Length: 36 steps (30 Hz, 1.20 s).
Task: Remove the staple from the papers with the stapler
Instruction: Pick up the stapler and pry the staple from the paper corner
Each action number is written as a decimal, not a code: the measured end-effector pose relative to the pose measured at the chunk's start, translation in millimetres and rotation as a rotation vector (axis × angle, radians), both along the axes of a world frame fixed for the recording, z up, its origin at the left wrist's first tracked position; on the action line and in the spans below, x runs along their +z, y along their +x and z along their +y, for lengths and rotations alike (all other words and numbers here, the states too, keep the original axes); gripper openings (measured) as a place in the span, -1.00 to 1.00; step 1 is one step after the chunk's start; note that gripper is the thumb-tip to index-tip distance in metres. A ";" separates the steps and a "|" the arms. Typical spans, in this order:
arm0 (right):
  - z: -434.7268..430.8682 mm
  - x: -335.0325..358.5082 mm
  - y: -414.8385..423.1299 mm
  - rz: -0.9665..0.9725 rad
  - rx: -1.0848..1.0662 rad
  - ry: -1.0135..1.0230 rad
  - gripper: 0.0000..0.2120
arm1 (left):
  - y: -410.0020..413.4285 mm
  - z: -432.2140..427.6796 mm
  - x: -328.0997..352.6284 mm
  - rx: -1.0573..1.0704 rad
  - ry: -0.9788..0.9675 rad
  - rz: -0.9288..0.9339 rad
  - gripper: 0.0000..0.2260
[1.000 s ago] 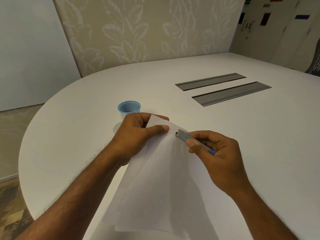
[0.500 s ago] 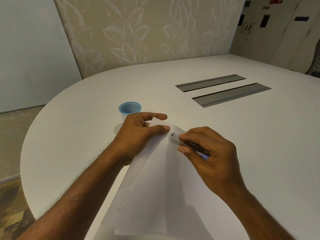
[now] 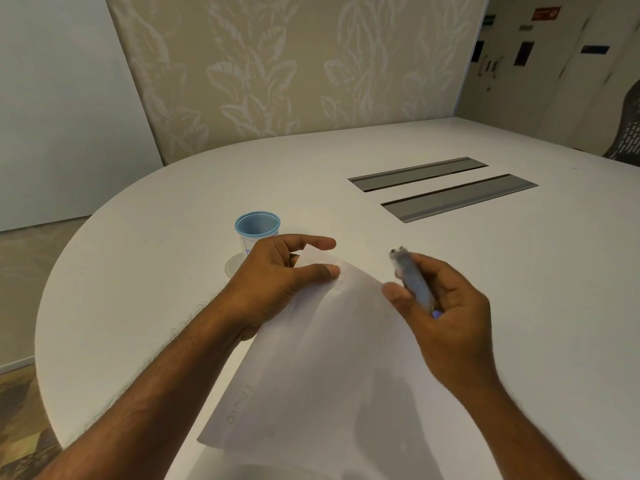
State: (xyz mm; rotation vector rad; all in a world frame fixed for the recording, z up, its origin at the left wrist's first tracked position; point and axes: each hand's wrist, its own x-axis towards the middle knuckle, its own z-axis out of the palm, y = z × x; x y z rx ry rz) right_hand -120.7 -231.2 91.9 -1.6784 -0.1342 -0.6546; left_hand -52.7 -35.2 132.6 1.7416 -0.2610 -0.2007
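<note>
Big white table (image 3: 450, 306) in a room with a leafy wall. Papers (image 3: 311, 358) flat near the front edge, corner pinched by left hand (image 3: 277, 275). Stapler (image 3: 412, 278) gripped in right hand (image 3: 446, 317), lifted just beside that corner. Staple too small to see; maybe out already. Blue cup (image 3: 257, 226) behind

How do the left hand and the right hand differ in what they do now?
The left hand pinches the papers at their far corner; the right hand grips the stapler. The left touches the papers; the right holds its tool clear of that corner. Both are bare.
</note>
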 end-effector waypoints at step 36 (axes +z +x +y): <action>-34.0 58.7 -13.8 -0.423 -0.492 -1.000 -0.82 | 23.1 1.8 9.9 -0.076 0.269 -1.192 -0.77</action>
